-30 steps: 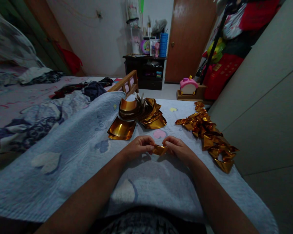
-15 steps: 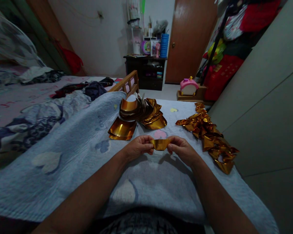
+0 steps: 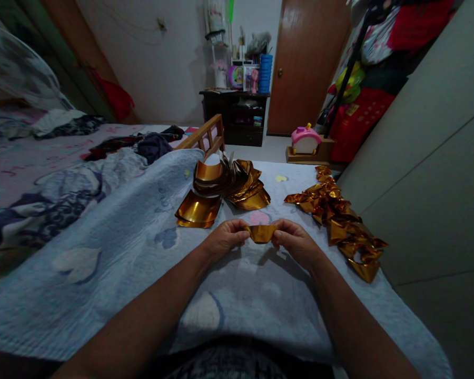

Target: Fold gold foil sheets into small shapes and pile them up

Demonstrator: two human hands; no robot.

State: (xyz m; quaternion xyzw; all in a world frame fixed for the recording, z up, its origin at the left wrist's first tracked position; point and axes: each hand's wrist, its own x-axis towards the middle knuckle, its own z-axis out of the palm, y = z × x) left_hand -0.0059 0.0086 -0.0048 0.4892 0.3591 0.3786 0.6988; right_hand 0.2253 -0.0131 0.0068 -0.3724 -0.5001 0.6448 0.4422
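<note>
A small piece of folded gold foil paper (image 3: pixel 262 234) is stretched between my two hands, wider along its top edge than at its bottom. My left hand (image 3: pixel 228 237) pinches its left end with thumb and fingers. The right end sits in the closed fingertips of my right hand (image 3: pixel 294 239). Just beyond my left hand lie flat gold foil sheets (image 3: pixel 197 208). Behind them a fanned stack of gold foil paper (image 3: pixel 248 189) is spread out. To the right of my right hand stretches a row of folded gold foil pieces (image 3: pixel 339 221).
A light blue cloth with heart shapes (image 3: pixel 256 300) covers the surface in front of me. At left is a bed with rumpled bedding (image 3: pixel 82 173) and a wooden rail (image 3: pixel 205 131). A tall pale panel (image 3: pixel 430 173) borders the right side. Farther back stands a dark cabinet (image 3: pixel 237 118).
Both hands and the foil piece have shifted very slightly to the right. Both ends are still held, and the other foil stays in place.
</note>
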